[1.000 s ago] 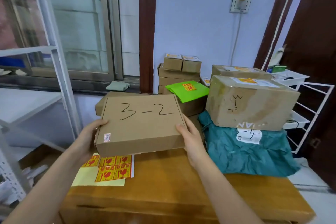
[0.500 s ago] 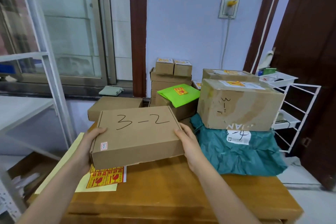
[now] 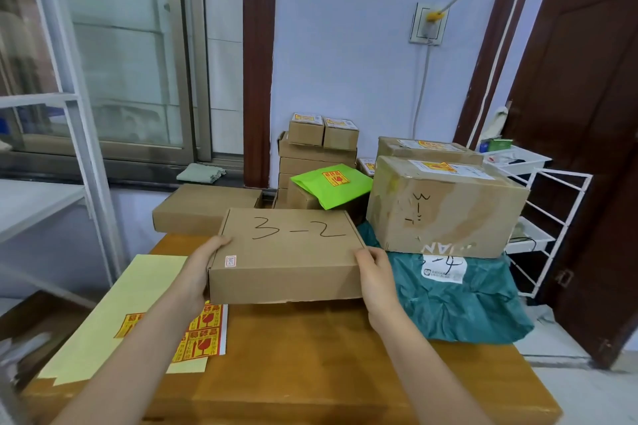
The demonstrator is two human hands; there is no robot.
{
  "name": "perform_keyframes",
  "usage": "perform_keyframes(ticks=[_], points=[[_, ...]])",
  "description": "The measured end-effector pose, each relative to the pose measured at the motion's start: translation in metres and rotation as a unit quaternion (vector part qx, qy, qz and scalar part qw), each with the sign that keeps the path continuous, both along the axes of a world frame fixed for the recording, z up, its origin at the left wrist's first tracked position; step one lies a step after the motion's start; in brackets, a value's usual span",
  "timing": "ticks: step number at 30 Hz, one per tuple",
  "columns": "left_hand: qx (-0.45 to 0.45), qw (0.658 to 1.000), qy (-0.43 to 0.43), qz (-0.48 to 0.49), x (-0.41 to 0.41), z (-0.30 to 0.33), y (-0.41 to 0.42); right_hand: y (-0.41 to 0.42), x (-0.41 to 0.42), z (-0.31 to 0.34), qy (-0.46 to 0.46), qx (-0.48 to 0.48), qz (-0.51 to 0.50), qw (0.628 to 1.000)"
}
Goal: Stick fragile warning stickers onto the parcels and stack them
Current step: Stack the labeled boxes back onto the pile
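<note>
A flat cardboard box marked "3-2" [image 3: 286, 254] is held low over the wooden table [image 3: 310, 373], between both hands. My left hand [image 3: 198, 274] grips its left end, thumb on top. My right hand [image 3: 374, 274] grips its right end. A sheet of yellow-and-red fragile stickers [image 3: 203, 338] lies on pale yellow backing paper [image 3: 114, 317] under and in front of the box's left side. Behind stand stickered parcels: a green mailer [image 3: 333, 185], a big brown box [image 3: 445, 205] on a teal bag [image 3: 459, 300], and small stacked boxes [image 3: 319, 141].
Another flat brown box [image 3: 200, 207] lies behind the held one. A white wire rack [image 3: 538, 217] stands at the right by a dark door. A white metal shelf frame [image 3: 79, 148] rises at the left, next to the window.
The box has come down and forward toward the table, level in both hands. The view shifted left, so more of the yellow backing paper shows.
</note>
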State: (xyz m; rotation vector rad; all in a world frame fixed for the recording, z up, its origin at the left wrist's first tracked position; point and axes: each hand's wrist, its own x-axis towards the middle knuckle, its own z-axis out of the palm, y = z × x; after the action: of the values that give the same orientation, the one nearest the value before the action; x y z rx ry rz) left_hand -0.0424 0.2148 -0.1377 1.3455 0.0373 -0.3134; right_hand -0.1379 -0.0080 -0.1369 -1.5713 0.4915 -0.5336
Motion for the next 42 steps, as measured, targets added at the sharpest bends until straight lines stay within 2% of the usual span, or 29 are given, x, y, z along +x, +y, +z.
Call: perform_keyframes(ticks=[18, 29, 36, 42], points=[[-0.003, 1.0, 0.008, 0.024, 0.079, 0.01, -0.021, -0.012, 0.084, 0.012, -0.01, 0.012, -0.022, 1.0], [0.011, 1.0, 0.001, 0.011, 0.06, 0.003, -0.011, -0.006, 0.062, -0.004, -0.014, 0.002, -0.02, 1.0], [-0.007, 1.0, 0.001, 0.013, 0.032, -0.005, 0.008, -0.003, 0.037, -0.007, 0.007, -0.059, 0.013, 0.998], [-0.004, 0.999, 0.048, 0.007, 0.011, -0.008, 0.034, -0.006, 0.021, 0.007, 0.014, -0.19, 0.032, 0.981]])
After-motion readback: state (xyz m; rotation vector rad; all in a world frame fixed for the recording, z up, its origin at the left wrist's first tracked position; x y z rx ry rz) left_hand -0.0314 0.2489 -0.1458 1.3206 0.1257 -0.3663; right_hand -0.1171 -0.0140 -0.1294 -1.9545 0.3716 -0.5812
